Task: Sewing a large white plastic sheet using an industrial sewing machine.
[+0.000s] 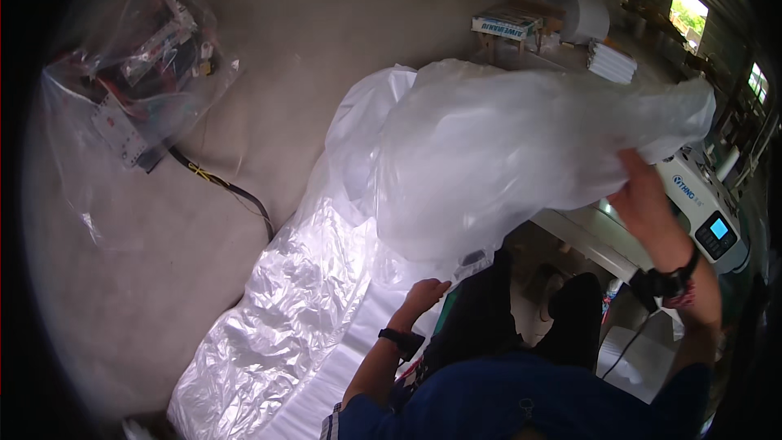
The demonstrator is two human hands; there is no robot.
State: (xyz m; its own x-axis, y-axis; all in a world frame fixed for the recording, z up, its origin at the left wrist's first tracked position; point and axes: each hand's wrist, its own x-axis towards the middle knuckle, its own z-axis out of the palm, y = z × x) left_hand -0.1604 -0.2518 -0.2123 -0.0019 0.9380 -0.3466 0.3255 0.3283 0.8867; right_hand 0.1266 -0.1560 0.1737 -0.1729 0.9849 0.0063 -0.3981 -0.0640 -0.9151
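Note:
A large, translucent white plastic sheet [481,155] billows out in front of me, puffed up and stretched toward the right; whether it is a bag or a single layer I cannot tell. Near my body, my left hand [423,297] is closed on its lower edge, fingers pinched together. My right hand [643,195] grips the sheet farther right, beside the sewing machine [696,195], its fingertips partly hidden in the plastic. Shiny, crinkled plastic film [285,285] spreads down to the lower left, next to a smoother white strip [338,367].
On the left, a device wrapped in clear plastic [134,81] has a black cable [220,183] running from it. A white table edge [586,244] lies under my right arm. Farther back are a cardboard box [505,26] on a wooden stand and a large white roll [582,12].

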